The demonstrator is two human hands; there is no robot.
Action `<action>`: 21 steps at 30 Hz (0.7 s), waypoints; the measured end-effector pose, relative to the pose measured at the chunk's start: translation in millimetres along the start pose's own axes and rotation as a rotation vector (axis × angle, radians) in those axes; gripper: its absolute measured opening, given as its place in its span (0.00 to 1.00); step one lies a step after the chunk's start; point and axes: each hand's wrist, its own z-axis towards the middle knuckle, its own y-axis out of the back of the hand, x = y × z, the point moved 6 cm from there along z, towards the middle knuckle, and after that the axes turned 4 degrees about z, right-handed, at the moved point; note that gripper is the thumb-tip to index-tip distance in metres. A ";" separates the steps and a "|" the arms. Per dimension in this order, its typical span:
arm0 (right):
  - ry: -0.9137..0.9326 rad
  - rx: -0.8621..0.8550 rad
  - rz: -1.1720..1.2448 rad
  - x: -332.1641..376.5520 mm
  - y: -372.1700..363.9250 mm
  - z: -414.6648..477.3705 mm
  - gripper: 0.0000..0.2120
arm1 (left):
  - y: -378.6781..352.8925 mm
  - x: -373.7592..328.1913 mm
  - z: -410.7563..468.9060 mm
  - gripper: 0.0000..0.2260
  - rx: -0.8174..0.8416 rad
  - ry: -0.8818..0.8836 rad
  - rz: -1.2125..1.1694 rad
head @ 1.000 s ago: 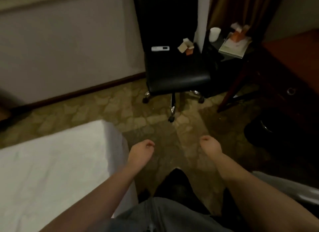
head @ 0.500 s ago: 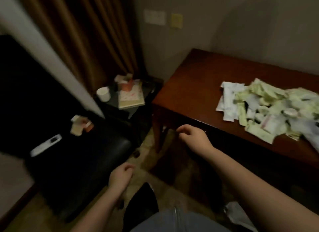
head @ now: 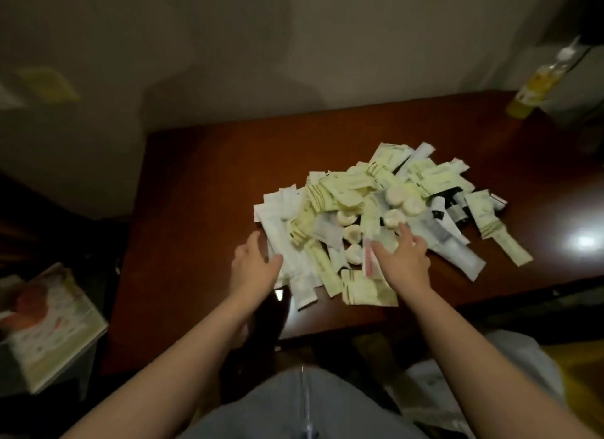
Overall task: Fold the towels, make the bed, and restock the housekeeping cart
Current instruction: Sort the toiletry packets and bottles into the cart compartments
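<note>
Grasps nothing with either hand. Holds the left hand (head: 256,265) released, fingers straight and close together, tips at the left edge of the heap of amenity packets (head: 359,190), on or just above the long white sachets (head: 294,258) there; cannot tell whether touching. Spreads the right hand (head: 403,258) palm down over the near middle of the heap, fingers fanned and relaxed, thumb just beside a pink-and-white packet (head: 369,258).

Outward from the hands: the heap on the red-brown desk (head: 196,193), right of its middle and close to the front edge. Long white sachets with long axes running far to near, near ends slanted slightly rightward. Pale green packets (head: 441,177) crossed at all angles; a single green strip (head: 503,242) at the right rim, stretched from far left to near right, narrow end pointing near right. Round soaps (head: 400,198) in the heap's middle, dark tubes (head: 452,209) just to their right.

Further out: a blurred yellow bottle (head: 536,79) at the desk's far right corner, a printed booklet (head: 55,324) on a low stand left of the desk, blue jeans (head: 294,406) at the bottom edge.
</note>
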 end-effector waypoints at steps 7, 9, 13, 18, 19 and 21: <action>0.106 -0.036 -0.157 22.7 25.7 96.4 0.33 | -9.5 -76.0 74.4 0.37 -0.105 0.045 0.152; 0.067 0.024 -0.137 23.7 22.6 111.7 0.35 | -20.2 -98.3 91.8 0.37 -0.033 0.023 0.144; 0.112 0.054 -0.197 33.0 7.5 118.9 0.37 | -50.8 -129.0 110.8 0.37 0.131 -0.001 0.082; 0.226 0.074 -0.561 31.2 -17.0 122.2 0.40 | -78.3 -140.7 121.0 0.41 0.147 0.046 0.023; 0.238 0.070 -0.577 29.3 -17.8 123.6 0.39 | -83.6 -139.8 119.2 0.40 0.133 0.049 0.018; 0.283 0.037 -0.573 27.8 -17.7 126.0 0.35 | -90.6 -137.0 118.6 0.36 0.094 0.052 0.006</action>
